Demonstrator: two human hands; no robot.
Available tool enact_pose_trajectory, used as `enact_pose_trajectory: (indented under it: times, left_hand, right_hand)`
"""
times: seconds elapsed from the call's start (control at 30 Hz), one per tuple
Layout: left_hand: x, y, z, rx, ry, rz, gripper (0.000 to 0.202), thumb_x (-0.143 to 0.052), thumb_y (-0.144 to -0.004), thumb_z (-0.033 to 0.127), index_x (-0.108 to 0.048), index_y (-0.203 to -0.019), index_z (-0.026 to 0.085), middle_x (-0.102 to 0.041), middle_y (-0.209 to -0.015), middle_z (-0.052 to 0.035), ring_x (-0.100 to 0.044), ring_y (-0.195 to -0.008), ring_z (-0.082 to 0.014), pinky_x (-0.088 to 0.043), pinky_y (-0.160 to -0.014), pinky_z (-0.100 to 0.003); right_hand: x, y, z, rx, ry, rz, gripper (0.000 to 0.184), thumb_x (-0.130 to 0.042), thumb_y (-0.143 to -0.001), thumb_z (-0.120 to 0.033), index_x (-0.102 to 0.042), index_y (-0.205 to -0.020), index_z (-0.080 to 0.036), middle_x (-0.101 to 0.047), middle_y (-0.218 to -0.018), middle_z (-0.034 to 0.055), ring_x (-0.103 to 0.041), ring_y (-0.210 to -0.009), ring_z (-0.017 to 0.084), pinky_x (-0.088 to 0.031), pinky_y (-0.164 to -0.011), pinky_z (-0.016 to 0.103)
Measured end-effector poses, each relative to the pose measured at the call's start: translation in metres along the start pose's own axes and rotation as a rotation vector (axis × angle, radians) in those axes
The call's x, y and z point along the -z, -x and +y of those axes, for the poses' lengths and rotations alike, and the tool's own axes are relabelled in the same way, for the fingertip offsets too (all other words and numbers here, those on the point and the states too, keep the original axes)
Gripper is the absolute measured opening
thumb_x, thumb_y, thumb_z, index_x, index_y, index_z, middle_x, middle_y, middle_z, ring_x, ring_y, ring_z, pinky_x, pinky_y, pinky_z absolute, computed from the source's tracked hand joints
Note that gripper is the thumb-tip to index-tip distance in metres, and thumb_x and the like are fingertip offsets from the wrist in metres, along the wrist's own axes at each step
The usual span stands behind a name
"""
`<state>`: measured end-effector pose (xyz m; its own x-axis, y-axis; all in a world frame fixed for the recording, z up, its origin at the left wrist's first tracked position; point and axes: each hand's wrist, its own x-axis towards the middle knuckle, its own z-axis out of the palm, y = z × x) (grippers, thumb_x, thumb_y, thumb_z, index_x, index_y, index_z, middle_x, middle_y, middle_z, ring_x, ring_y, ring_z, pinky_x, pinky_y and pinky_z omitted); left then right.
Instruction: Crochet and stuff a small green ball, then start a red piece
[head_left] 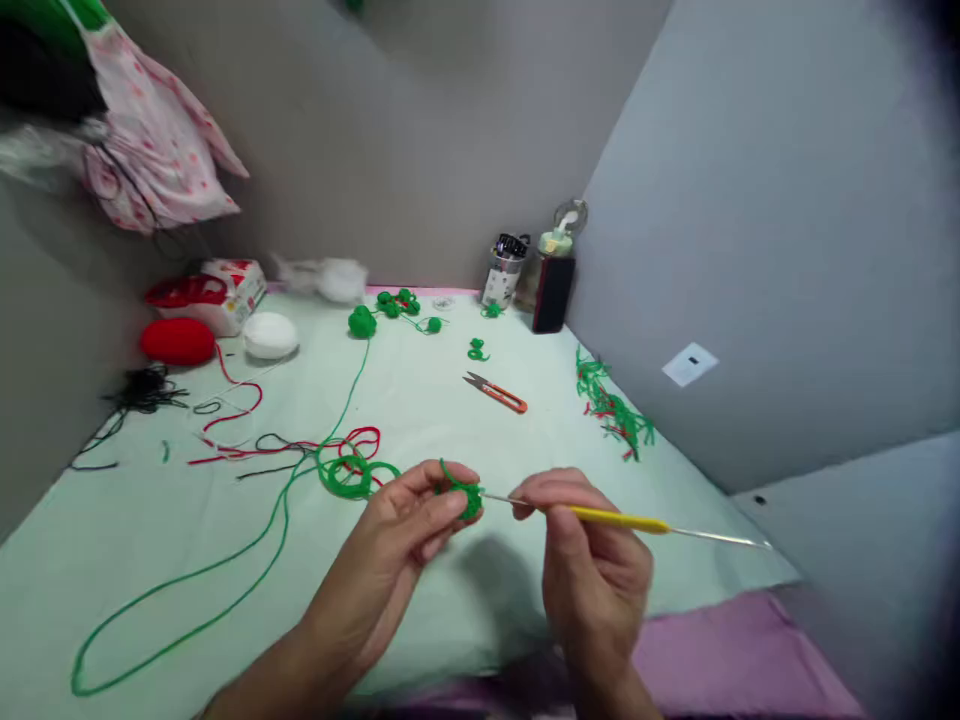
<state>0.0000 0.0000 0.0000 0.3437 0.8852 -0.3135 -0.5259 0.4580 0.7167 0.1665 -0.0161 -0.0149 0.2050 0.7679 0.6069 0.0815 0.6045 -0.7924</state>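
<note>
Between the thumb and fingers of my left hand (405,530) is pinched a small green crochet piece (471,500). My right hand (592,560) grips a crochet hook (619,518) by its yellow handle, pen-like, with the metal shaft pointing left. The hook's tip meets the right edge of the green piece; whether it sits inside a stitch I cannot tell. Green yarn (277,535) lies in a long loop on the left and coils beside my left hand. It leads back to a green yarn ball (362,322).
Orange-handled thread snips (496,392) lie beyond my hands. Green and red yarn scraps (611,405) are heaped at the right. Red (178,342) and white yarn balls (270,336) stand back left. A pen cup (502,272) and a dark phone (553,294) stand by the back wall.
</note>
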Motion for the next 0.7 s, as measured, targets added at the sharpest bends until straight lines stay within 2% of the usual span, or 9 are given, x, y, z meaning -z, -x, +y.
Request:
enact_pose_trajectory:
  times: [0.13, 0.37, 0.53, 0.7]
  left_hand:
    - [-0.0023, -0.0004, 0.0012, 0.0, 0.016, -0.007, 0.02, -0.089, -0.079, 0.032, -0.08, -0.093, 0.021, -0.048, -0.068, 0.0059, -0.045, -0.068, -0.0098, -0.045, -0.101, -0.034]
    - [-0.0011, -0.0005, -0.0007, 0.002, 0.003, -0.034, 0.017, -0.086, -0.082, 0.031, -0.078, -0.095, 0.021, -0.041, -0.057, 0.0089, -0.037, -0.061, -0.0096, -0.045, -0.096, -0.033]
    - [-0.0008, -0.001, -0.0002, 0.003, -0.002, -0.03, 0.018, -0.086, -0.082, 0.031, -0.078, -0.094, 0.022, -0.043, -0.06, 0.0087, -0.036, -0.062, -0.0092, -0.043, -0.099, -0.035]
    - [0.0004, -0.0001, 0.0005, 0.0, -0.029, -0.021, 0.018, -0.087, -0.08, 0.033, -0.078, -0.092, 0.022, -0.046, -0.066, 0.0073, -0.033, -0.062, -0.009, -0.042, -0.095, -0.031]
  right_hand:
    - [-0.0016, 0.0, 0.0006, -0.037, -0.001, 0.002, 0.024, -0.057, -0.103, -0.013, -0.077, -0.102, -0.026, -0.072, -0.087, -0.0004, -0.062, -0.081, 0.015, -0.05, -0.071, 0.029]
    - [-0.0003, 0.0009, 0.0039, -0.029, -0.013, 0.017, 0.023, -0.058, -0.103, -0.014, -0.078, -0.102, -0.026, -0.072, -0.087, 0.0009, -0.062, -0.08, 0.016, -0.049, -0.07, 0.03]
    - [0.0, 0.0012, 0.0035, -0.049, -0.012, 0.007, 0.024, -0.058, -0.103, -0.014, -0.078, -0.103, -0.026, -0.072, -0.087, 0.0012, -0.063, -0.081, 0.016, -0.05, -0.07, 0.03]
    - [0.0, 0.0001, 0.0025, -0.018, 0.009, 0.013, 0.023, -0.058, -0.102, -0.013, -0.078, -0.101, -0.025, -0.072, -0.085, 0.0021, -0.063, -0.081, 0.017, -0.05, -0.07, 0.031]
